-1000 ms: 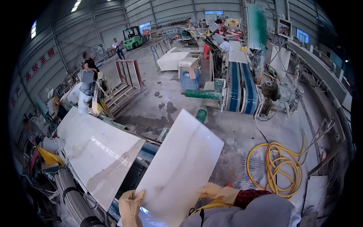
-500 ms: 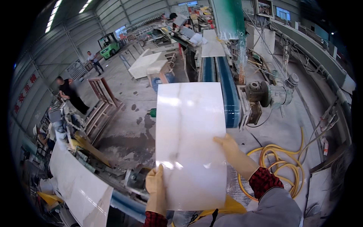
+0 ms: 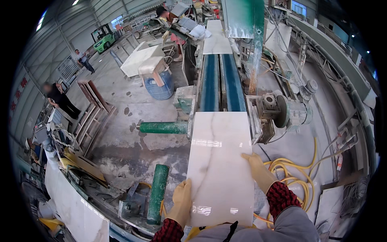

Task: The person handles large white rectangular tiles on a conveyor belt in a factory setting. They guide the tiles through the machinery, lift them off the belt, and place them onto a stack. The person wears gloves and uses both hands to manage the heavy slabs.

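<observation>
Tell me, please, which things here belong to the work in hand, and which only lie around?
In use: white marble slab, left hand and right hand gripping its edges, blue conveyor belts.
Lying about: yellow hose, blue barrel, green roller, green forklift.

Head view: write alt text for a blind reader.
Two gloved hands, left hand and right hand, hold a glossy white stone slab by its side edges, its far end at a blue conveyor. Yellow hose lies coiled at right.
</observation>
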### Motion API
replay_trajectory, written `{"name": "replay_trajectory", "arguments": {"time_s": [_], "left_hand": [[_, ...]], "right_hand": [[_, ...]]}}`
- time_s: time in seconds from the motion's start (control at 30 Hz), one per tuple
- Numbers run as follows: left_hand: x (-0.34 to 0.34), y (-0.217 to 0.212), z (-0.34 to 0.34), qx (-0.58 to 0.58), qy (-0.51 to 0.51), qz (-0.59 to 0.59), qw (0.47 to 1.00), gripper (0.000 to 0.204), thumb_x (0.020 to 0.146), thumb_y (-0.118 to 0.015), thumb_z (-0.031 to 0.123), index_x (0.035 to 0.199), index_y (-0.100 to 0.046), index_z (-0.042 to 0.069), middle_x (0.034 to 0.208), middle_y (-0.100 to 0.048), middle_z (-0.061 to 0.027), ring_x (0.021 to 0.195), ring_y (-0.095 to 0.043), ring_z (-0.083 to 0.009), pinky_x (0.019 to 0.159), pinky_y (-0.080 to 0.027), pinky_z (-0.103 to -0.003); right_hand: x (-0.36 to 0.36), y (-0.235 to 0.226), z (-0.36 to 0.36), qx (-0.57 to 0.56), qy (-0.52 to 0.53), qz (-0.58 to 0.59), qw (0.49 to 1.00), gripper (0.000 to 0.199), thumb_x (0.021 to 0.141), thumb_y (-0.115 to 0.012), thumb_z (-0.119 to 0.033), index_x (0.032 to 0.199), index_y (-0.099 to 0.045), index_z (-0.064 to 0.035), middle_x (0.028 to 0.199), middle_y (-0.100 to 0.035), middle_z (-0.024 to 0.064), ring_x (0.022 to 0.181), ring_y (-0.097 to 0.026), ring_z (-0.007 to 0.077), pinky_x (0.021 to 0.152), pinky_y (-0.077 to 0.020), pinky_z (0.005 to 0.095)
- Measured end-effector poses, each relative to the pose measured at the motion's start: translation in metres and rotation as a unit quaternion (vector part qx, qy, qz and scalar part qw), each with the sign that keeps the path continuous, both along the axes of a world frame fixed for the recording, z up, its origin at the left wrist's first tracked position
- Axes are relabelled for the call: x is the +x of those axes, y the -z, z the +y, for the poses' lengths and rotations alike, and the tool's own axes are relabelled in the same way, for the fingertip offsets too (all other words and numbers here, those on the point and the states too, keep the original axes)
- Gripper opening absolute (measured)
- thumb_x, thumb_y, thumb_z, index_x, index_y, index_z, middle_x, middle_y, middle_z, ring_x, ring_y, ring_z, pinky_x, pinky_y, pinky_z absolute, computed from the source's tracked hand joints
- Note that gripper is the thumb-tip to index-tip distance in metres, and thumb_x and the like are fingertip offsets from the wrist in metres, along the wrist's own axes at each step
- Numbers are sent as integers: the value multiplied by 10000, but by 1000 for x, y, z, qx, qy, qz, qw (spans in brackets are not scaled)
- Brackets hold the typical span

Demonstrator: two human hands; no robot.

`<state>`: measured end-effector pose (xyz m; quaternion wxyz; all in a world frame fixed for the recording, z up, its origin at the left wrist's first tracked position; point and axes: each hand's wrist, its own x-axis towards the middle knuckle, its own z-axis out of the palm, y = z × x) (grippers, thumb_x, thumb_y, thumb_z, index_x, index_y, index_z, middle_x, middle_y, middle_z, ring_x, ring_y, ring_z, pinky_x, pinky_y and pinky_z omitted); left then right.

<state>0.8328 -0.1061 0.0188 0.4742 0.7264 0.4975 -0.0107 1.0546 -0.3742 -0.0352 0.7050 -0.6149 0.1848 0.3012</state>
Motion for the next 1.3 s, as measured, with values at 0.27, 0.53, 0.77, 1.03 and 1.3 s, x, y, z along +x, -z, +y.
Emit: {"name": "replay_trajectory", "arguments": {"time_s": [0.27,0.53,0.77,1.03,1.3], "left_hand": [[78,67,56,-34,118,-10,992,564,1074,-565,598,1428,-754,202,1206,-832,-131,1131,-786,-317,1043,-575,-428],[118,68,98,-183,225,-139,947,569,1149,-535,514,1483,-690,80,1203,-804,-83,1033,-746,-226,974,-578,-413],[74,44,105,-498,64,-102,859,360,1138,-695,368,1281,-750,42,1052,-785,-28,825,-681,-93,754,-566,-244],[221,95,108,-414,2,-200,888,348,1124,-711,319,1290,-737,13,1069,-797,-93,884,-729,-161,776,-612,-309],[222,76,98,-455,53,-76,886,486,1157,-644,423,1347,-700,-21,1213,-814,-170,920,-774,-210,805,-636,-324]], "right_hand": [[78,65,-20,-328,-239,-623,669,496,980,-611,48,1469,-665,-13,1310,-724,275,1204,-683,455,1058,-552,542],[88,17,3,-206,-86,-139,965,515,940,-651,36,1452,-664,-22,1260,-737,253,1208,-678,444,1072,-552,510],[76,43,-4,-117,29,-31,992,434,961,-737,-100,1384,-684,-15,1204,-752,220,1111,-709,393,972,-585,498],[106,62,20,44,168,-5,985,384,1058,-767,-277,1268,-697,37,1120,-775,160,959,-747,270,838,-640,437],[90,58,15,20,30,144,989,578,1154,-613,-484,1242,-728,76,1039,-803,241,806,-790,315,726,-658,398]]}}
